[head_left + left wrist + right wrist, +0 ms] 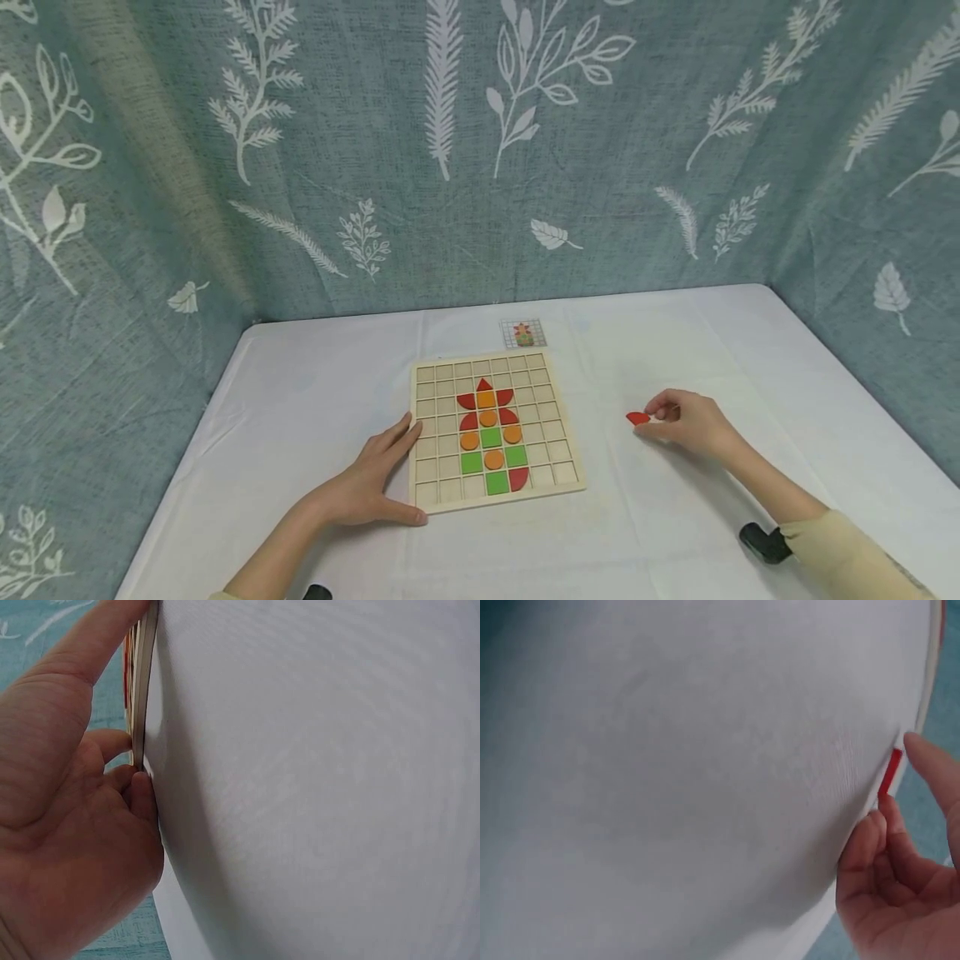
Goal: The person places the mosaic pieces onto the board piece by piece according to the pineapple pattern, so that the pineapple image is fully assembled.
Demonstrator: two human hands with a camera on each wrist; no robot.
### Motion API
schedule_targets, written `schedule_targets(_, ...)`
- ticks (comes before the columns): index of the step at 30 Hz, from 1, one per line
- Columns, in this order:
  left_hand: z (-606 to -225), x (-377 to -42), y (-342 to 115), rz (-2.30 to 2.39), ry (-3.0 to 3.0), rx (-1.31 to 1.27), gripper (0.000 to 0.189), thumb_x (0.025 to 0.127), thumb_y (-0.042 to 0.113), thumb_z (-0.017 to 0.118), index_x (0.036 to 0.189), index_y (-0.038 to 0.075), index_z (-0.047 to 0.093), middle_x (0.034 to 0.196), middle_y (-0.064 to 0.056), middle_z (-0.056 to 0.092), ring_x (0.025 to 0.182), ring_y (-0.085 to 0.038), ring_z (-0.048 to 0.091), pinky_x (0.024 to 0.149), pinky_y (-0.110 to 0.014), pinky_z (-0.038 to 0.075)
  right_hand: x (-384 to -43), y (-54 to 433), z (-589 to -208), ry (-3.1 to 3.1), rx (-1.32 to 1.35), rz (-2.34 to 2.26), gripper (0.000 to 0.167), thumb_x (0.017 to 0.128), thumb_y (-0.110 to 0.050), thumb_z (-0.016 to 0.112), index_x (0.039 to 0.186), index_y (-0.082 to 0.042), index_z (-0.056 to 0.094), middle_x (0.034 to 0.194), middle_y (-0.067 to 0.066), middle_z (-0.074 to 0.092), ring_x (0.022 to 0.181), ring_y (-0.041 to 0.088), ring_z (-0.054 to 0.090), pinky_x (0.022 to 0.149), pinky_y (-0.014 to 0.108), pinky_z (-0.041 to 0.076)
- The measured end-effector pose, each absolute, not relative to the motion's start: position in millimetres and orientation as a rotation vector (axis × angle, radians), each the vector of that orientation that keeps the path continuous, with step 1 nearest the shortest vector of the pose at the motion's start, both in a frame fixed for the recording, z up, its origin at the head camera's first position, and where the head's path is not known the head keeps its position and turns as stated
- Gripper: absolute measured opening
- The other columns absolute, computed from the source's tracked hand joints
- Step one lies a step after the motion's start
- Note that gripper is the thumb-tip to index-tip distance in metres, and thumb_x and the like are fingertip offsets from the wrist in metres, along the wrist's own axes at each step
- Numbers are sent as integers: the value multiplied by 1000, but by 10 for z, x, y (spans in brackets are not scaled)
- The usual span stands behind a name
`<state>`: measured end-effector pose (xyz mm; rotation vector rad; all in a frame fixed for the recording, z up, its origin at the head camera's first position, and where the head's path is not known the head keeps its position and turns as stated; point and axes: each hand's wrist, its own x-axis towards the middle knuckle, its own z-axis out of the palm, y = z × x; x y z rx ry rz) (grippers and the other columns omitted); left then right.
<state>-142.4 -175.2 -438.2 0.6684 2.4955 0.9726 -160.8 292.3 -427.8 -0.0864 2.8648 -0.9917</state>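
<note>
A wooden grid board (442, 497) lies on the table, with red, orange and green tiles set in several of its squares. My left hand (369, 483) rests at the board's left side, thumb by the near corner and fingers spread along the edge. In the left wrist view, that hand (82, 802) touches the board's side (142, 690). To the right of the board, my right hand (693, 423) pinches a red quarter-circle tile (637, 417) between thumb and fingers, close above the cloth. The right wrist view shows the red tile (889, 772) edge-on at the fingertips.
A small pattern card (523, 333) lies just beyond the board's far edge. White cloth (337, 367) covers the table. A teal curtain with white leaf prints (480, 225) hangs behind and at both sides.
</note>
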Motion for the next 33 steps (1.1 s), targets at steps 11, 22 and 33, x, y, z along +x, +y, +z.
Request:
schedule_targets(11, -4359, -1422, -1769, 978, 2489, 666, 118, 70, 51, 84, 155, 3, 19, 162, -16, 4, 143, -40, 12, 108, -63, 23, -1647, 2831, -4277, 2834, -317, -1112, 24, 89, -11, 71, 112, -5, 71, 102, 5, 70, 92, 21, 65, 74, 29, 54)
schedule_targets(22, -4359, -1428, -1763, 983, 2491, 644, 119, 68, 51, 85, 155, 4, 19, 162, -16, 5, 143, -40, 12, 109, -63, 21, -1633, 2655, -4274, 2913, -200, -975, 20, 81, -17, 79, 92, -7, 67, 78, -2, 57, 71, 15, 49, 61, 25, 42)
schedule_targets(33, -4377, -1432, -1760, 975, 2493, 633, 118, 68, 51, 84, 156, 6, 19, 162, -15, 5, 144, -40, 11, 109, -64, 21, -1642, 2617, -4281, 2843, -208, -1132, 24, 81, -26, 81, 95, -9, 72, 79, -4, 64, 75, 15, 58, 65, 26, 47)
